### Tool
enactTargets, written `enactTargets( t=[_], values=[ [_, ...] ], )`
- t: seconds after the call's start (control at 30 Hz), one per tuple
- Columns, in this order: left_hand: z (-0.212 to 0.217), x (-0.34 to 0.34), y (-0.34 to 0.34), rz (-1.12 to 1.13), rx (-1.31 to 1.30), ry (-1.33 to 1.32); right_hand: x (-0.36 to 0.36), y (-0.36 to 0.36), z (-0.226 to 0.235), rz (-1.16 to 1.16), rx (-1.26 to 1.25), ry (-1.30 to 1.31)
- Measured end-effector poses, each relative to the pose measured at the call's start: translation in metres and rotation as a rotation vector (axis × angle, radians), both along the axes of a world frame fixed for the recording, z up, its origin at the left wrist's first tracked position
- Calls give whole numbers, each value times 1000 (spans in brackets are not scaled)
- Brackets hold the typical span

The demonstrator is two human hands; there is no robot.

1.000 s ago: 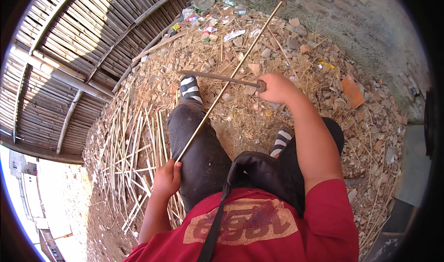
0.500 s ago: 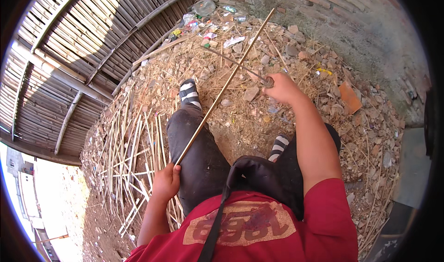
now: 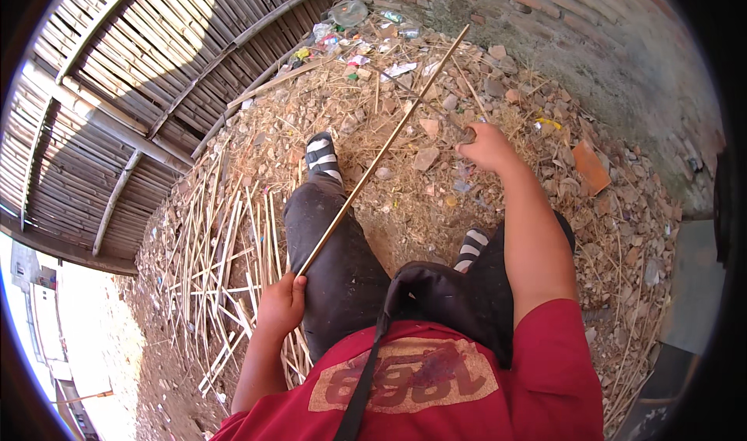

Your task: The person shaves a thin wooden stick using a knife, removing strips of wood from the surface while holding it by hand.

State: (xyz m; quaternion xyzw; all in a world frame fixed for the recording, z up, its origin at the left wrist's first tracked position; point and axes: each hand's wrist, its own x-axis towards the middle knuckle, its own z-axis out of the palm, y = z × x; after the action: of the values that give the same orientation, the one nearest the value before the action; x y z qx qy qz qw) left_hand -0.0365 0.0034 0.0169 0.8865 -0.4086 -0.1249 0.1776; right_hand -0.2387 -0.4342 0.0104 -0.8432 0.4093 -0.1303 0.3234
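Observation:
My left hand (image 3: 281, 305) is closed round the near end of a long, thin bamboo strip (image 3: 364, 181), beside my left thigh. The strip slants up and away to the right, over my knee. In my right hand (image 3: 492, 148), closed on its handle, is a long, narrow knife (image 3: 403, 88) with a dark blade, somewhat blurred. Its blade points away to the left and crosses the strip toward the far end. Whether blade and strip touch, I cannot tell.
Many split bamboo strips (image 3: 226, 243) lie in a loose pile to the left. Stones, dry straw and litter cover the ground, with an orange brick piece (image 3: 590, 168) at right. A bamboo wall (image 3: 109, 122) stands left, a brick wall (image 3: 537, 4) at the far side.
My right hand and the knife have shifted slightly right, and the blade now crosses the strip nearer its far tip. My left hand keeps its hold.

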Motion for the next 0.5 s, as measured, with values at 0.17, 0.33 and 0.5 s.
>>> enactTargets(
  t=[0.17,0.33,0.5],
  values=[
    [-1,-1,0,2,-6,17,15,30,7,210,-30,89],
    [-6,0,-1,5,-6,-7,28,54,28,519,-117,241],
    [-3,-6,-5,21,9,-56,9,-1,-9,57,24,63]
  ],
)
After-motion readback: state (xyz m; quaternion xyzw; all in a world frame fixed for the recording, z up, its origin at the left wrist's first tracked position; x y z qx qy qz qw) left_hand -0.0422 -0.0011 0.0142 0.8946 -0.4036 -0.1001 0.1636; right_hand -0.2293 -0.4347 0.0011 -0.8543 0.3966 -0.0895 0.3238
